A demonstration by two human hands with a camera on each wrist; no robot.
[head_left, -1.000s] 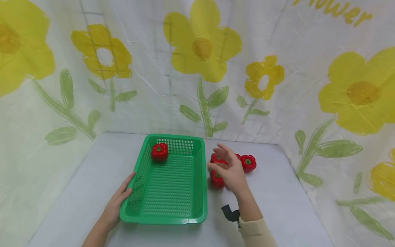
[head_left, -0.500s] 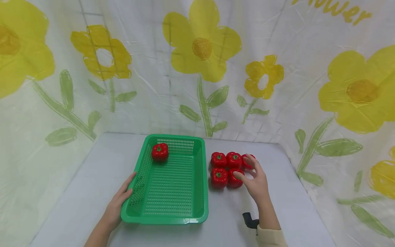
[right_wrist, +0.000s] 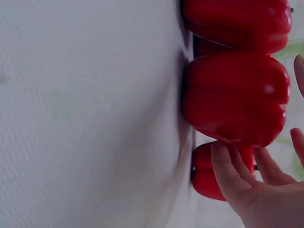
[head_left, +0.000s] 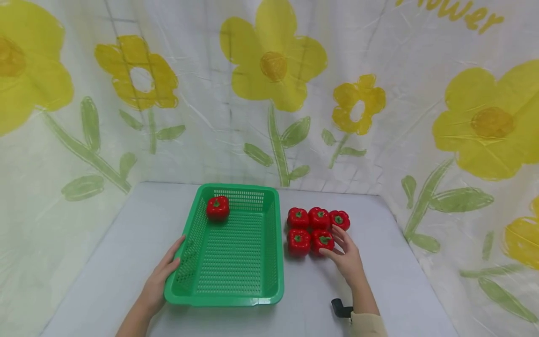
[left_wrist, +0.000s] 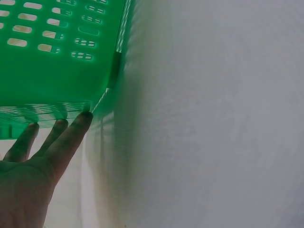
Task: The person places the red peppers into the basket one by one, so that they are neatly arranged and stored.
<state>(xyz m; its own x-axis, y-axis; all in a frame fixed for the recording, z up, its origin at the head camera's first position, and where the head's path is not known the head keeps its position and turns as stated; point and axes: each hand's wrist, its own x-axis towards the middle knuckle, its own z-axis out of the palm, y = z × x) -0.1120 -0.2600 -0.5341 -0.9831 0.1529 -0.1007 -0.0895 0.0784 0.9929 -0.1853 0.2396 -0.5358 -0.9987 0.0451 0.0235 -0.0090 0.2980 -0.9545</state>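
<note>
In the head view my left hand (head_left: pixel 157 281) rests against the left side of a green plastic basket (head_left: pixel 275 276). Its straight fingertips (left_wrist: pixel 71 135) touch the outer wall in the left wrist view. A red bell pepper (head_left: pixel 217 208) lies in the basket's far left corner. To the right of the basket, my right hand (head_left: pixel 347 260) is at the near right pepper (head_left: pixel 322 242) of a group. Its extended fingertips (right_wrist: pixel 228 166) meet that pepper's side in the right wrist view, and the thumb is near its front in the head view.
Beside that pepper are the near left pepper (head_left: pixel 298 243), the far left pepper (head_left: pixel 298 218), the far middle pepper (head_left: pixel 318 218) and the far right pepper (head_left: pixel 338 220). A flower-printed curtain (head_left: pixel 202 135) hangs behind the white table (head_left: pixel 400 262).
My right hand has moved right, away from the basket side, then slightly down to the near right pepper. The left hand and basket have stayed about where they were.
</note>
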